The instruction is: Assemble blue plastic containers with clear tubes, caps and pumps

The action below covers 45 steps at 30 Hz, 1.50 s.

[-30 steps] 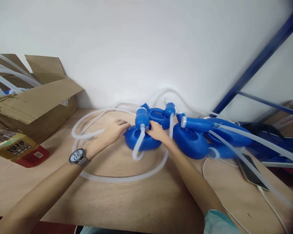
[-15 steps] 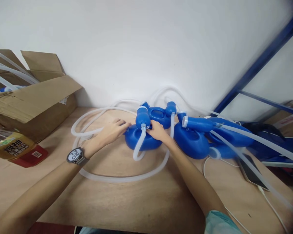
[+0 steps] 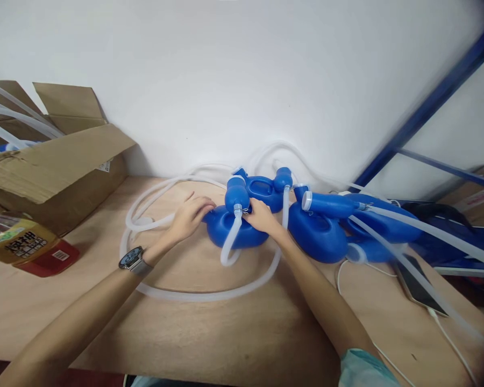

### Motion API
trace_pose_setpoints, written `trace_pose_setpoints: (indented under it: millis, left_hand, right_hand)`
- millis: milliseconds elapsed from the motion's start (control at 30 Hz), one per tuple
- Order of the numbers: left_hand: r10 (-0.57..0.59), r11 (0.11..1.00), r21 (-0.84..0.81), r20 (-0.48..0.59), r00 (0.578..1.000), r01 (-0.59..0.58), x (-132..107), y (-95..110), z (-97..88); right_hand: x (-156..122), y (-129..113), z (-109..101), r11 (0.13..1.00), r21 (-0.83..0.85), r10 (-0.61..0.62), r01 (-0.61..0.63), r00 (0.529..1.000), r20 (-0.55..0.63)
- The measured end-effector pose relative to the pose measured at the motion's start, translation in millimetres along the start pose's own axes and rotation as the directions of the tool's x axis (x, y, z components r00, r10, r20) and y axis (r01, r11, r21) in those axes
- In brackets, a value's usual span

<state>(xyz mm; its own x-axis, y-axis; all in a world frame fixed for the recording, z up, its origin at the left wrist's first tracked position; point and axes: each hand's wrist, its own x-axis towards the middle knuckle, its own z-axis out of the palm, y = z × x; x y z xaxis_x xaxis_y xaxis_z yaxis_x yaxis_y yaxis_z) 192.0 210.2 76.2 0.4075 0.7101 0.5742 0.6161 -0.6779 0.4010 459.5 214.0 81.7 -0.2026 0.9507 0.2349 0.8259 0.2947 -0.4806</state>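
Note:
A blue plastic urinal bottle (image 3: 248, 237) with a hollow handle lies on the table. Against it rests a blue bulb-shaped funnel (image 3: 236, 192), with a clear hose (image 3: 229, 246) fitted to its lower end. My left hand (image 3: 189, 216) has its fingers bent and pinched at the bottle's left end; the fingertips are partly hidden. With closed fingers, my right hand (image 3: 261, 217) grips the funnel's narrow end by the hose joint, where a small wire clip (image 3: 246, 211) shows. Its fingertips are hidden behind the funnel.
More blue bottles (image 3: 317, 236) with hoses lie to the right and behind. A cardboard box (image 3: 60, 161) holding hoses and a yellow-and-red jug (image 3: 32, 244) stand at left. A phone (image 3: 419, 285) on a cable lies at right, near a blue metal frame (image 3: 419, 118).
My left wrist has turned and shifted slightly to the right, and its fingers are more curled. The hose loop beside it has moved a little to the right. My right hand has stayed in place.

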Motion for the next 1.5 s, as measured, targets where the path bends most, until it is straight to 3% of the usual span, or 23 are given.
trace_pose_setpoints:
  millis: [233, 467, 633, 900, 1333, 1500]
  left_hand:
    - [-0.078, 0.991, -0.106, 0.083, 0.993, 0.087, 3.1, 3.3, -7.8]
    - [-0.001, 0.995, 0.095, 0.125, 0.992, -0.011, 10.7, 8.6, -8.6]
    - [0.046, 0.996, 0.065, 0.107, 0.993, -0.053, 14.6, 6.8, -8.1]
    - [-0.022, 1.000, 0.005, 0.045, 0.999, 0.022, 12.0, 5.0, -0.9]
    - [-0.146, 0.988, 0.056, -0.024, 0.989, 0.147, 11.7, 6.2, 6.4]
    - [-0.090, 0.996, 0.014, 0.004, 0.996, 0.090, 10.5, 3.5, 0.9]
  right_hand:
    - [-0.9, -2.6, -1.4, 1.000, 0.001, 0.009, -0.009, 1.000, 0.002]
    - [-0.8, -2.7, -1.3, 1.000, 0.000, 0.016, -0.016, 1.000, 0.000]
    - [-1.0, -3.0, -1.3, 1.000, 0.001, 0.018, -0.018, 1.000, 0.009]
    - [-3.6, -5.6, -4.4, 1.000, -0.024, 0.011, -0.011, 1.000, 0.013]
    - [-3.4, -7.0, -5.6, 1.000, -0.021, 0.011, -0.010, 1.000, 0.027]
    - [-2.9, -5.2, -5.8, 1.000, -0.003, -0.015, 0.015, 0.999, 0.036]
